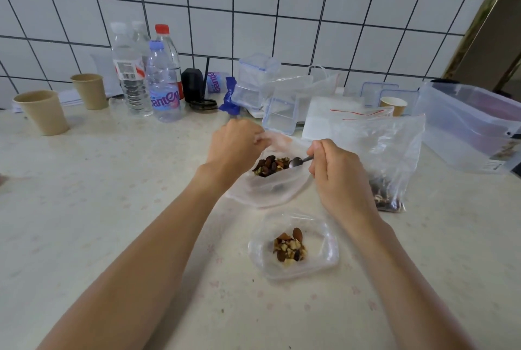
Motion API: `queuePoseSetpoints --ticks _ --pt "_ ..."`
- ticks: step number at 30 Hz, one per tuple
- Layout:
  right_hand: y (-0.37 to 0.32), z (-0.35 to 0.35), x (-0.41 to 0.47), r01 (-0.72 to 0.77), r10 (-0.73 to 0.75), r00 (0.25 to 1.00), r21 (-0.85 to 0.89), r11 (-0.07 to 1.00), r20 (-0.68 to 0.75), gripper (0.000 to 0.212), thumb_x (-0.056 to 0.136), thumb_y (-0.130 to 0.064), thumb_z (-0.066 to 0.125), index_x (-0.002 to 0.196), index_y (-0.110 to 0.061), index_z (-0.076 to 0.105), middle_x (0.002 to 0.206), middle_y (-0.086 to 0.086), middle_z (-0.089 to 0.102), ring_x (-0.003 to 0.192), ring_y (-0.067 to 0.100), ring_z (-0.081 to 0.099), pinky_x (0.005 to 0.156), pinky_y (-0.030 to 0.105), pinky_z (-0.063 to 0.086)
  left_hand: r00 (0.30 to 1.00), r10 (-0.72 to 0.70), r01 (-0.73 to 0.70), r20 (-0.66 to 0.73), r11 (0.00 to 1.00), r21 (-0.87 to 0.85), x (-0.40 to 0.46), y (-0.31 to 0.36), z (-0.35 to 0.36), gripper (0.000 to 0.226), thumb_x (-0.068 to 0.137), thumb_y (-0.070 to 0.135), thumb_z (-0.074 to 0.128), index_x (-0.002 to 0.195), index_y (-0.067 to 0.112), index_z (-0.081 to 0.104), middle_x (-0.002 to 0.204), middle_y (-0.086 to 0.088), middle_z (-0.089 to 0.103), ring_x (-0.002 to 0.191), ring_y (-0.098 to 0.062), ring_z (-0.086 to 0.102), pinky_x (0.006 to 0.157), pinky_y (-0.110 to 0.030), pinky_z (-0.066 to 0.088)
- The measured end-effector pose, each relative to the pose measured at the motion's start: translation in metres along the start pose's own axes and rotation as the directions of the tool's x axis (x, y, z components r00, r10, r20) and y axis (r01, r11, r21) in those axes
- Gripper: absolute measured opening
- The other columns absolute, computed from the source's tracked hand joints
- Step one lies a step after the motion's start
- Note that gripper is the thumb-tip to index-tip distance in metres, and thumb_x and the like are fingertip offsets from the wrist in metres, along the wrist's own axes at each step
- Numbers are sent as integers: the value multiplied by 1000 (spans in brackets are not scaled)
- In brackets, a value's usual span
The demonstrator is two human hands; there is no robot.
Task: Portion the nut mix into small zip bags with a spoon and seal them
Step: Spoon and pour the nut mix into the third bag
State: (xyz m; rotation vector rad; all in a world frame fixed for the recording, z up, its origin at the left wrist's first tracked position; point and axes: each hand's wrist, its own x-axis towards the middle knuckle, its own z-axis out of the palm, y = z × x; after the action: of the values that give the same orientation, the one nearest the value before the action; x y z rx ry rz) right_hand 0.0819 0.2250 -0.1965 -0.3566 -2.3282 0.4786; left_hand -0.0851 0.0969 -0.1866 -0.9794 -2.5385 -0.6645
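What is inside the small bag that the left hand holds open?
Mixed nuts and the spoon bowl, held by the right hand. The left hand covers the small bag behind it.

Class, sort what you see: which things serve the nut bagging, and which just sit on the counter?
In use: spoon in the right hand; small bag held by the left hand; filled small bag; large nut bag.

Lying about: water bottles; paper cups; clear boxes; storage tub.

Counter (112, 208): cups (42, 112), bottles (163, 87), zip bags (293, 245).
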Motion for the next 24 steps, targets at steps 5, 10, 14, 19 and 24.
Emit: queuePoseSetpoints --ticks 5,10,14,19,24 --pt "3 2 0 -112 118 992 143 983 -33 36 110 -26 34 101 -10 66 76 -6 66 73 18 66 72 37 54 980 108 -139 -167 973 -185 -2 4 2 29 100 41 62 79 24 70 71 10 51 67 -15 51 52 -24 25" --pt "14 8 2 -379 400 916 422 824 42 38 111 -25 34 88 -15 62 69 3 72 55 14 67 53 23 45 951 203 -256 -232 938 -232 -8 12 -2 24 102 40 62 103 24 79 76 9 51 64 -9 46 54 -22 28" --pt "14 12 -1 -574 553 792 624 529 259 34 111 -21 36 102 -5 65 74 8 76 55 18 69 40 27 46 939 253 -307 -232 922 -238 -9 14 -1 24 101 38 63 107 22 80 79 0 56 64 -17 51 55 -29 39" --pt "16 8 -1 -659 591 698 685 310 405 34 112 -24 38 107 -3 64 81 12 78 61 21 72 42 27 48 918 293 -358 -267 902 -241 -11 15 -2 21 98 30 69 112 19 80 78 -3 54 64 -18 49 55 -31 39" --pt "11 9 -3 -584 557 782 643 496 280 38 112 -26 35 99 -5 63 73 13 74 56 23 68 41 32 48 901 320 -392 -291 889 -236 -11 14 -4 20 98 22 71 114 17 80 80 -4 54 66 -19 50 55 -39 46"
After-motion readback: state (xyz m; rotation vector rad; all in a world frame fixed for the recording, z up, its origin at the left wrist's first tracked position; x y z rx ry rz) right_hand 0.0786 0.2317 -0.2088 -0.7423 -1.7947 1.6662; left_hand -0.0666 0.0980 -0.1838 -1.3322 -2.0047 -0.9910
